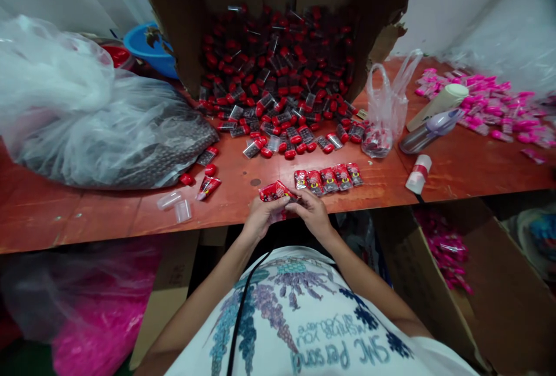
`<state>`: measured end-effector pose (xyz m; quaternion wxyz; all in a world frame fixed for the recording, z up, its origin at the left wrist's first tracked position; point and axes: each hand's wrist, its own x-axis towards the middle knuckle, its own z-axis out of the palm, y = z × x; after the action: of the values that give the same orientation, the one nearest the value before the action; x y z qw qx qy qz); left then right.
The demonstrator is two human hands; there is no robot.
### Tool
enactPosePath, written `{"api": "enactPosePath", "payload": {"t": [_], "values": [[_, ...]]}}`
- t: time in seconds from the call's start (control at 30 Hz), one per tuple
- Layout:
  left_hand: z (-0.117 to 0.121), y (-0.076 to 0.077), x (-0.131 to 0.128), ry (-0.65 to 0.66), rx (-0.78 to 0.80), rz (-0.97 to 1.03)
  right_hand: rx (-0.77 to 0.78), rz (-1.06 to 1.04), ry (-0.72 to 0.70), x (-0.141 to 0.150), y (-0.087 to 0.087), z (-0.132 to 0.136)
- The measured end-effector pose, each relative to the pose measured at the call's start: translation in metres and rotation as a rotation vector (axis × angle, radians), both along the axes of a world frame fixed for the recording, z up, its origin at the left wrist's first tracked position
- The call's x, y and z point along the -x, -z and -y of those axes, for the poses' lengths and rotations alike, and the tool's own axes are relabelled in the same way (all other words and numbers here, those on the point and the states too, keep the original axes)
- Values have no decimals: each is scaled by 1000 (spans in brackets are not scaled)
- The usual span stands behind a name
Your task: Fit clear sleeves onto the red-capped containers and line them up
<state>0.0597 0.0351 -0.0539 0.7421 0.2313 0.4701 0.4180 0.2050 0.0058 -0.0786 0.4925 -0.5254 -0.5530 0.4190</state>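
Observation:
My left hand (pixel 263 215) is closed around a red printed wrapper (pixel 273 190) just over the table's front edge. My right hand (pixel 313 212) meets it from the other side, fingers bent together at the wrapper's right end. What lies under the thumbs is partly hidden. Just beyond my right hand, a row of several small red-and-dark packs (pixel 329 179) lies side by side. To the left rests another red wrapper (pixel 209 187), near loose red caps (pixel 186 179) and clear plastic cases (pixel 183 211).
A cardboard box (pixel 174 11) on its side spills many red-capped clear cases (pixel 284 115). At left slumps a plastic bag of dark pieces (pixel 117 132). On the right stand a small clear bag (pixel 386 103), bottles (pixel 430 130), a roll (pixel 419 174) and pink pieces (pixel 499 103).

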Motion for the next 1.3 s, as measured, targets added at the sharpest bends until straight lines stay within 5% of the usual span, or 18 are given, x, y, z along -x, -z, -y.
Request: {"api": "enactPosePath", "payload": {"t": [0.4, 0.7, 1.07, 1.3], "values": [[-11, 11, 15, -226, 103, -3, -68, 531, 157, -9, 12, -17], [-9, 13, 11, -197, 11, 40, -11, 114, -56, 15, -1, -21], [-19, 4, 15, -182, -48, 28, -215, 496, -185, 3, -34, -48], [-23, -5, 16, -367, 12, 113, -241, 565, -347, 12, -46, -70]]}}
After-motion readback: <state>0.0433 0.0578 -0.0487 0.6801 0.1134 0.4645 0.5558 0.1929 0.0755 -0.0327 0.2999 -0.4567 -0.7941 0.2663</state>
